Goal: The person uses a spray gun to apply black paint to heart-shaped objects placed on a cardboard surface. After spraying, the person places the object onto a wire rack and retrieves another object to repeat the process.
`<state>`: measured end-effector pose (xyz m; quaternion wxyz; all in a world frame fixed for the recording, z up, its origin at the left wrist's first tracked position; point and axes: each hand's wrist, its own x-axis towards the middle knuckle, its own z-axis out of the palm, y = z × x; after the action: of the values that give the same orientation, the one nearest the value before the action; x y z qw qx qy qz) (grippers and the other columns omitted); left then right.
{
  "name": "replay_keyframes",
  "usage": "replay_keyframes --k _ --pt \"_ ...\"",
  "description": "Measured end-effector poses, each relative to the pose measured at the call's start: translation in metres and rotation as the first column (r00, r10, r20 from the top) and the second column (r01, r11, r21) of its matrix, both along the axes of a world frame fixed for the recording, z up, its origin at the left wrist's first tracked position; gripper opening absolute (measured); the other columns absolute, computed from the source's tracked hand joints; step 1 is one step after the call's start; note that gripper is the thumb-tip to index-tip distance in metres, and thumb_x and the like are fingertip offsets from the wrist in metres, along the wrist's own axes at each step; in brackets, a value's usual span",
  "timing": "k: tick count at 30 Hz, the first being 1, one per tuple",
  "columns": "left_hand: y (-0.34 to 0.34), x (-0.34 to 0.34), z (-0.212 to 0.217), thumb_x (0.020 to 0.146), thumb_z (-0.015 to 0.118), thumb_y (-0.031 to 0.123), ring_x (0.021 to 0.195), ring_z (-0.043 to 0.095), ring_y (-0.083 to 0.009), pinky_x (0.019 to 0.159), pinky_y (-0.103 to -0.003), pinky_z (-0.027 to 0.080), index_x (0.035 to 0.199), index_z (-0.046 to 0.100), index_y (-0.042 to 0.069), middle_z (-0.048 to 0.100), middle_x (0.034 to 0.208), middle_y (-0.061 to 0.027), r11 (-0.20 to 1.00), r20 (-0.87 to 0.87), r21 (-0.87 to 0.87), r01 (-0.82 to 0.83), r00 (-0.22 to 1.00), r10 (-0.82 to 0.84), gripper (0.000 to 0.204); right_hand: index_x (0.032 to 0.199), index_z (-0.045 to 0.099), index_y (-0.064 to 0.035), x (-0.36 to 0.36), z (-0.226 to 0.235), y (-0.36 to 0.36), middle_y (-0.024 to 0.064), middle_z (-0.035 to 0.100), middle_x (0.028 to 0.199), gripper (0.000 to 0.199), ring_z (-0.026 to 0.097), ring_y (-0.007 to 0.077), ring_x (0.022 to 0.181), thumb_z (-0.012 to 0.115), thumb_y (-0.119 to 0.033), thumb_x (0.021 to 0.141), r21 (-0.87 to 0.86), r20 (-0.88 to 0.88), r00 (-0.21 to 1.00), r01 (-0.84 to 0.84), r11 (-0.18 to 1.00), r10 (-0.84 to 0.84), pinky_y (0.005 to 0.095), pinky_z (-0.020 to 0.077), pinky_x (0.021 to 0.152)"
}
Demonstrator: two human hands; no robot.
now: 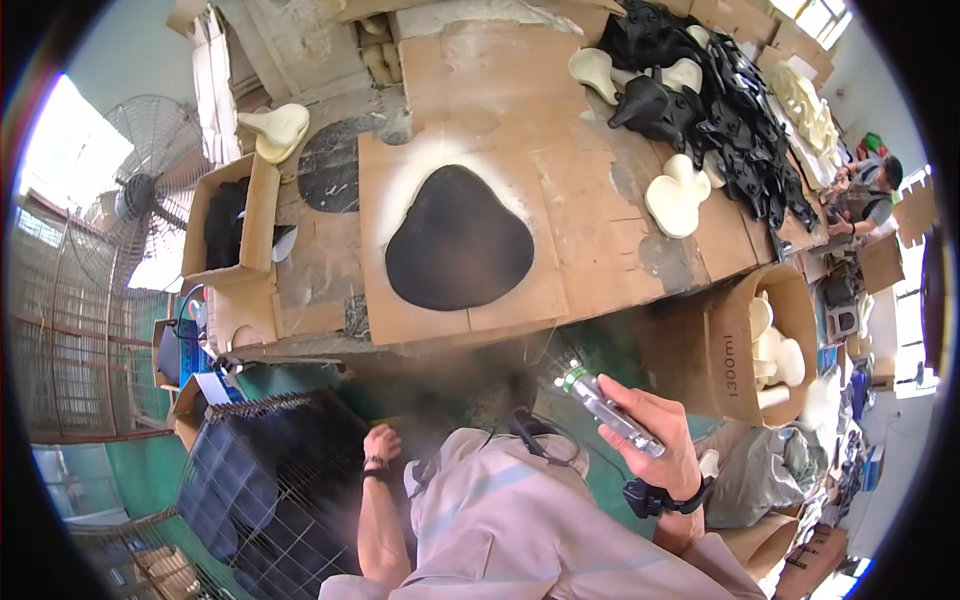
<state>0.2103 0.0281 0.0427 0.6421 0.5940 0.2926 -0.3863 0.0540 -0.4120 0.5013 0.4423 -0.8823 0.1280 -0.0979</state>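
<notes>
My right hand (655, 435) is wrapped round a metal spray gun (612, 412) with a green ring near its nozzle, which points up and left toward the table's front edge. On a cardboard sheet (550, 270) lies a black, rounded-triangular saddle cover piece (460, 240), flat, narrow end away from me. Whitish overspray rims its upper sides. Down at my left side, my left hand (380, 443) has its fingers curled in beside a wire rack; whatever it may hold is hidden. Faint mist blurs the space between the table edge and my body.
Cream foam saddles (678, 200) and a heap of black saddle covers (700, 120) lie at the table's right. A carton of foam pieces (735, 350) stands by its right front. At left are a small box (255, 215), a fan (140, 195) and a wire rack of dark sheets (250, 480). A co-worker (868, 195) is far right.
</notes>
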Motion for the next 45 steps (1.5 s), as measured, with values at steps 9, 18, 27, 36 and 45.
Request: replay_keyframes --k 9,18,27,36,45 --pt "-0.017 -0.011 -0.032 0.092 0.065 0.009 0.083 0.072 -0.0260 0.068 -0.040 0.060 0.122 0.064 0.004 0.071 0.101 -0.0108 0.969 -0.039 0.113 0.221 0.975 -0.218 0.031 0.137 0.060 -0.0024 -0.004 -0.002 -0.013 0.0184 0.072 0.102 0.064 0.071 0.0321 0.086 0.078 0.006 0.075 0.050 -0.067 0.991 -0.108 0.993 0.112 0.0339 0.0553 0.078" --pt "0.000 -0.049 -0.052 0.081 0.074 0.016 0.096 0.072 -0.0217 0.088 -0.033 0.057 0.108 0.077 0.002 0.077 0.103 -0.0130 0.802 0.107 0.436 0.407 0.862 -0.495 0.030 0.133 0.063 0.0006 -0.005 -0.019 -0.015 0.0165 0.071 0.097 0.055 0.068 0.0255 0.079 0.076 0.002 0.080 0.103 0.036 0.994 0.098 0.990 -0.102 0.0313 0.0522 0.073" --pt "-0.006 -0.012 -0.075 0.093 0.062 0.006 0.084 0.073 -0.0325 0.071 -0.046 0.063 0.128 0.061 0.000 0.071 0.102 -0.0175 0.978 -0.128 0.041 0.205 0.972 -0.199 0.036 0.132 0.063 0.0001 -0.012 -0.013 -0.022 0.0182 0.071 0.094 0.058 0.068 0.0292 0.077 0.077 0.003 0.076 0.133 -0.048 0.999 0.014 0.991 -0.007 0.0321 0.0515 0.072" --pt "-0.035 -0.004 -0.035 0.097 0.060 0.014 0.096 0.071 -0.0326 0.076 -0.046 0.061 0.137 0.056 0.005 0.069 0.115 -0.0162 0.827 -0.041 0.232 0.512 0.855 -0.518 0.041 0.133 0.063 -0.0003 -0.056 -0.023 -0.038 0.0196 0.073 0.102 0.057 0.072 0.0303 0.088 0.076 0.003 0.078 0.126 -0.119 0.978 0.185 0.975 -0.170 0.0313 0.0536 0.078" --pt "-0.004 -0.014 -0.056 0.081 0.069 0.025 0.095 0.070 -0.0190 0.078 -0.032 0.057 0.081 0.074 0.017 0.074 0.099 -0.0019 0.241 0.260 0.831 0.501 0.033 -0.965 0.010 0.131 0.065 0.0008 -0.053 -0.036 -0.053 0.0153 0.073 0.094 0.048 0.061 0.0162 0.069 0.075 -0.002 0.085 0.115 -0.030 0.930 0.368 0.923 -0.367 0.0279 0.0498 0.066"
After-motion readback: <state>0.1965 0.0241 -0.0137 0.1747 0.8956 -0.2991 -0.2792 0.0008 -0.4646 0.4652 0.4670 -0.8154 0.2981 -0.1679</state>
